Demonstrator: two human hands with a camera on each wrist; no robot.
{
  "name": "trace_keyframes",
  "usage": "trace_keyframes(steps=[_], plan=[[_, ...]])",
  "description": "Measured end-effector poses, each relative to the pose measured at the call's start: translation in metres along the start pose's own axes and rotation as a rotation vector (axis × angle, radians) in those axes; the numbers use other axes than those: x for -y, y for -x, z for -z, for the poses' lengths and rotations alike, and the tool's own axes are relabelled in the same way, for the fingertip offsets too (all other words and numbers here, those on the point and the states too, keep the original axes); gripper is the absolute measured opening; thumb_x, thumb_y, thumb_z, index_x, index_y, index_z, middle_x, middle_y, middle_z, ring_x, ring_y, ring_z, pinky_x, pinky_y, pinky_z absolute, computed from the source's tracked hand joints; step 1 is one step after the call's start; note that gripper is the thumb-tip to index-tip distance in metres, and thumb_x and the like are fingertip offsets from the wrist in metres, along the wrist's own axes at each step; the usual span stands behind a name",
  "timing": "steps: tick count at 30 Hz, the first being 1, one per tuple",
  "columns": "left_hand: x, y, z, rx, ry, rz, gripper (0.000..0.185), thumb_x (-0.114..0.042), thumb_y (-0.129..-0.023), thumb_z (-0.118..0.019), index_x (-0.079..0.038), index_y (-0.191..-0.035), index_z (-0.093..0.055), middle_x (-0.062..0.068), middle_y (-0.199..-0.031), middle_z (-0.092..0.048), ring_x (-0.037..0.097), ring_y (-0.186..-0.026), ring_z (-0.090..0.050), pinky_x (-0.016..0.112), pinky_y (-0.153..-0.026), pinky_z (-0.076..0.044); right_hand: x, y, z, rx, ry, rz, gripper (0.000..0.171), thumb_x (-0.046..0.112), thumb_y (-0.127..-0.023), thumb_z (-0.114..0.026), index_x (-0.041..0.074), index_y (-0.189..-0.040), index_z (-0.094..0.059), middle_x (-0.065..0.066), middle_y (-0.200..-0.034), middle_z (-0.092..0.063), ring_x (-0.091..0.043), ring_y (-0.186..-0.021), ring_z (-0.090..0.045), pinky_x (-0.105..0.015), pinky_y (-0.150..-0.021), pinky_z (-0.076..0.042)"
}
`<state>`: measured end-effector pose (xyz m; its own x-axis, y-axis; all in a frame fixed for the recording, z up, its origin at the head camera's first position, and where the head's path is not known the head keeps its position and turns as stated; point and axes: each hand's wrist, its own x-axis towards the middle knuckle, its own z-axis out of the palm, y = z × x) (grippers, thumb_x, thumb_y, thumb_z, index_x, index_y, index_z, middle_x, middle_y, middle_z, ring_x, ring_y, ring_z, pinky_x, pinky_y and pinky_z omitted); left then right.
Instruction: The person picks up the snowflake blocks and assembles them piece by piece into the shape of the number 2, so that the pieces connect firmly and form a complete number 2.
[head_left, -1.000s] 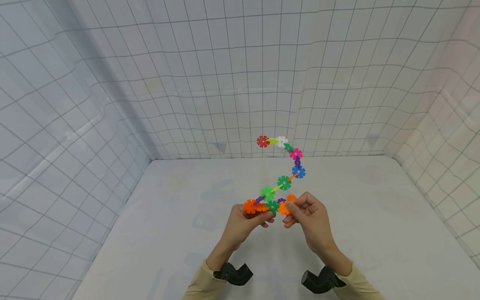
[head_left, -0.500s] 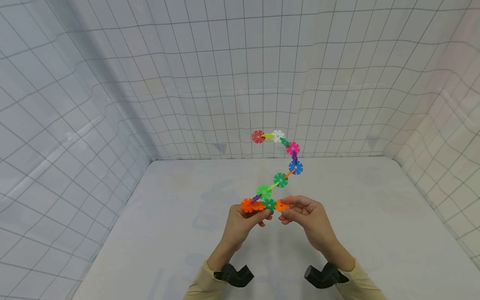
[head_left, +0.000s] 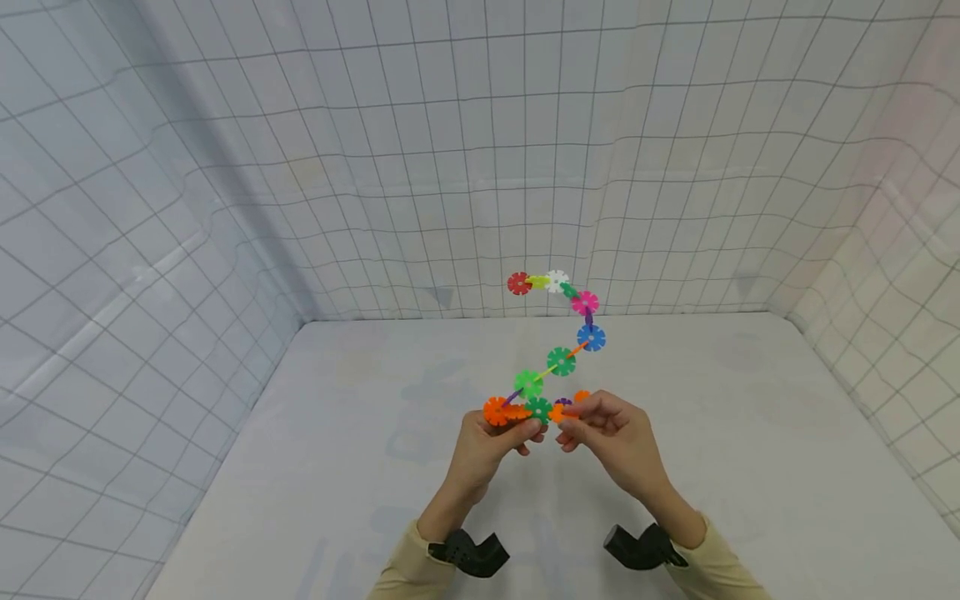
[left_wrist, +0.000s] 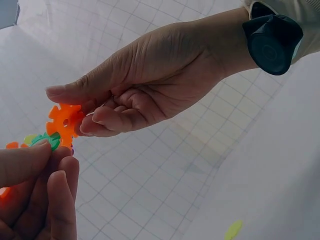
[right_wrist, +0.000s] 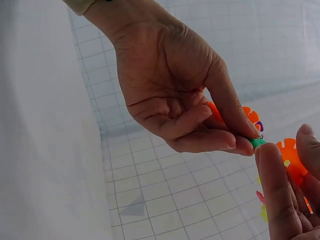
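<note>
A chain of coloured snowflake discs (head_left: 561,361) rises from my hands, ending at a red disc (head_left: 518,283) at the top. My left hand (head_left: 525,429) pinches the chain's lower end at the green disc (head_left: 538,408), beside an orange disc (head_left: 495,410). My right hand (head_left: 567,429) pinches another orange disc (head_left: 558,411), held edge-on against the green one. In the left wrist view the right hand (left_wrist: 95,112) grips the orange disc (left_wrist: 64,121) by the green disc (left_wrist: 45,141). In the right wrist view the left hand (right_wrist: 235,142) holds the green disc (right_wrist: 257,142) and my right fingers (right_wrist: 282,195) hold the orange disc (right_wrist: 290,157).
The hands hover over a white tabletop (head_left: 375,467) enclosed by grid-patterned white walls (head_left: 450,167) at the back and on both sides. A black camera mount sits on each wrist (head_left: 468,552).
The right hand has brought its orange disc a little left, closer against the green disc. The chain's top has swayed slightly left. Both grips are unchanged.
</note>
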<state>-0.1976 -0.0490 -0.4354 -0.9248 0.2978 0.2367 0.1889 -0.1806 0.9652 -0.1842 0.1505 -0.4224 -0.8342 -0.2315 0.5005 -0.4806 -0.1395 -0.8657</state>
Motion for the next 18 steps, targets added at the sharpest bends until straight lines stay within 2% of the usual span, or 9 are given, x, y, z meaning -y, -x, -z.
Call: trace_keyframes(steps=[1, 5, 12, 18], plan=[[-0.0003, 0.0002, 0.0001, 0.0, -0.002, 0.0, 0.019, -0.007, -0.088, -0.068, 0.011, -0.095, -0.069, 0.018, -0.082, -0.069, 0.025, -0.075, -0.067, 0.03, -0.061, -0.053, -0.0003, -0.0002, 0.0003, 0.009, 0.003, 0.004, 0.011, -0.011, -0.086, -0.062, -0.008, -0.096, -0.061, -0.018, -0.079, -0.067, -0.025, -0.064, -0.066, -0.038, -0.06, -0.055], [-0.0024, 0.0012, 0.0001, 0.001, -0.014, -0.012, 0.018, -0.007, -0.087, -0.068, 0.01, -0.094, -0.069, 0.018, -0.08, -0.069, 0.026, -0.074, -0.066, 0.03, -0.061, -0.053, -0.001, -0.0011, 0.0026, 0.04, -0.007, -0.01, 0.008, -0.008, -0.086, -0.063, -0.007, -0.093, -0.061, -0.016, -0.078, -0.066, -0.023, -0.065, -0.067, -0.038, -0.059, -0.055], [-0.0027, 0.0032, -0.0015, 0.001, -0.023, -0.093, 0.016, -0.003, -0.087, -0.068, 0.012, -0.092, -0.068, 0.023, -0.079, -0.068, 0.02, -0.071, -0.067, 0.032, -0.06, -0.054, -0.0017, -0.0015, 0.0039, 0.077, -0.058, -0.047, 0.006, -0.006, -0.087, -0.064, -0.005, -0.092, -0.061, -0.014, -0.081, -0.064, -0.023, -0.067, -0.068, -0.041, -0.061, -0.055], [-0.0028, 0.0033, -0.0028, 0.017, -0.042, -0.156, 0.013, 0.001, -0.086, -0.067, 0.013, -0.091, -0.068, 0.024, -0.077, -0.067, 0.02, -0.069, -0.067, 0.034, -0.06, -0.055, -0.0002, -0.0027, 0.0079, 0.123, -0.011, -0.014, 0.005, -0.007, -0.087, -0.062, -0.003, -0.091, -0.062, -0.021, -0.081, -0.062, -0.024, -0.066, -0.067, -0.04, -0.059, -0.055]])
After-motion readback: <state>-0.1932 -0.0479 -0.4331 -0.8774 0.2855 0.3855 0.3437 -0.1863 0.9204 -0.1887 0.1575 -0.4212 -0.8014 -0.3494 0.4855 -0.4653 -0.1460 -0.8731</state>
